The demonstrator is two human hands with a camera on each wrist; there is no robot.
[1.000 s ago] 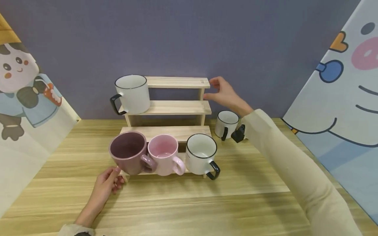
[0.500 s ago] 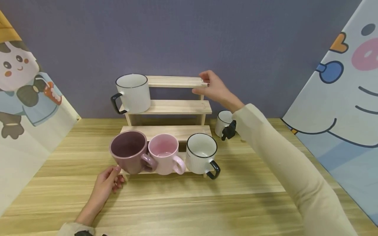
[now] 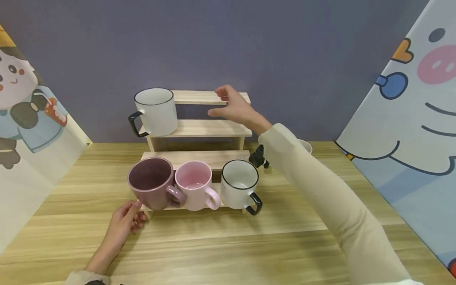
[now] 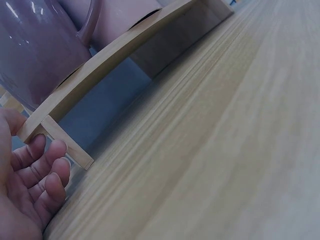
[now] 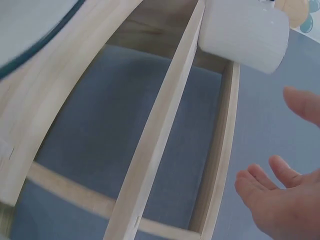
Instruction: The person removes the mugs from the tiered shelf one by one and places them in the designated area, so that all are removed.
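My left hand [image 3: 121, 221] pinches the front left corner of a stepped wooden rack [image 3: 213, 128], thumb above the lowest board and fingers curled beneath it, as the left wrist view shows. My right hand [image 3: 236, 106] is in front of the rack's upper boards, holding nothing, its thumb and fingers spread apart. To its left, a large white mug [image 3: 160, 118] with a black rim and handle stands on the second board from the top. Along the lowest board stand a purple mug [image 3: 147, 194], a pink mug [image 3: 192, 198] and a white black-rimmed mug [image 3: 233, 196].
Behind the right sleeve [image 3: 313, 178], a white rim [image 3: 306, 145] shows on the wood-grain table [image 3: 199, 253]. A dark grey wall panel [image 3: 285, 59] stands close behind the rack. Cartoon-printed panels [image 3: 392, 130] flank both sides.
My right hand has moved left from the rack's right end toward the large white mug. Its sleeve now covers the small mug at the right. The left hand keeps its grip.
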